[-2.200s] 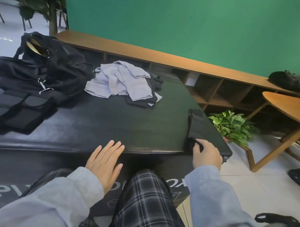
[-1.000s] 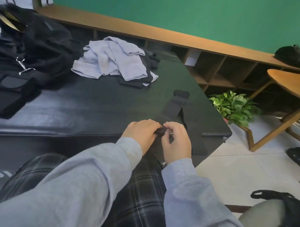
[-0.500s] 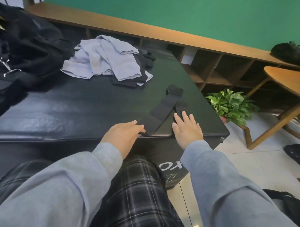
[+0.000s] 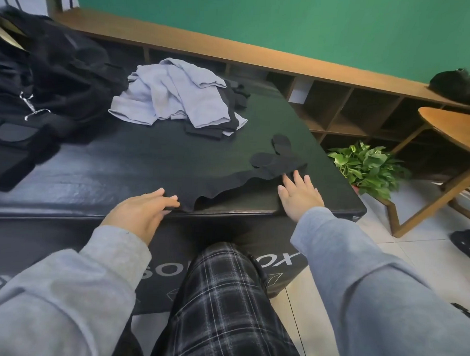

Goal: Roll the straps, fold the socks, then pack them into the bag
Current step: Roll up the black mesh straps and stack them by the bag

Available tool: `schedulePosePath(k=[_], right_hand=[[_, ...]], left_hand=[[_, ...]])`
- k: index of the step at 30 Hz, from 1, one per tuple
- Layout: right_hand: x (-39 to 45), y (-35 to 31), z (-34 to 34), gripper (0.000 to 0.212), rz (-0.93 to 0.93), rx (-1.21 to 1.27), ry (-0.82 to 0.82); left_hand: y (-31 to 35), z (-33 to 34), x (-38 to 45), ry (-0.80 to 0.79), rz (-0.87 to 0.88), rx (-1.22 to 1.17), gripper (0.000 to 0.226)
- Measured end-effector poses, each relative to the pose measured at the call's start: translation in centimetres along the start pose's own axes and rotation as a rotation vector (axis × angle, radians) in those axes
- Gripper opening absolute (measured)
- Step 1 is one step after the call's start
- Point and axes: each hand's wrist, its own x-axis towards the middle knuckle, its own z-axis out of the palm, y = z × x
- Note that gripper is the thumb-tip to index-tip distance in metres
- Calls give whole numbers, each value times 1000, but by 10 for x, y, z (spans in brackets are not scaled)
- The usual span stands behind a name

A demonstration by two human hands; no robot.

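A person in grey sleeves and plaid trousers sits at a black table (image 4: 127, 168), both hands at its near edge. A black sock (image 4: 255, 178), or possibly a pair, lies flat at centre right, toes toward the table's right rim, cuff rumpled near the front edge. The left hand (image 4: 140, 213), at lower centre, lies with fingers nearly straight, their tips touching the cuff; whether they pinch it cannot be told. The right hand (image 4: 301, 197) rests palm down just right of the sock, fingers spread, the fingertips (image 4: 284, 177) touching its edge.

At upper centre sits a heap of grey socks (image 4: 175, 96) over dark ones. A black bag (image 4: 56, 73) slumps at upper left with a metal clip on its front; its contents cannot be made out. Dark flat pieces (image 4: 8, 156) below it may be straps.

Behind the table a wooden shelf (image 4: 338, 83) runs along a green wall (image 4: 287, 25); its cubbies look dark. A plant (image 4: 367, 166) stands at right.
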Motion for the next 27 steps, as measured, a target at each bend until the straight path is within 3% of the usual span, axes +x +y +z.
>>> schedulePosePath(k=[10,15,20,23,27], right_hand=[[6,2,-1,50,-1,-24,-4],[6,3,-2,53,-7,20,35],[5,-1,-12,59,-13,-44,24],[-6,-21,-26,66,-128,-193,178],[-41,-65,-31,70,-324,-94,265]], left_hand=[[-31,0,-1,124,-23,-58,37],[-40,10,-1,215,260,41,46],[-36,10,-2,237,397,10,64],[-36,11,-1,238,428,31,69],[-36,12,-2,251,421,24,68]])
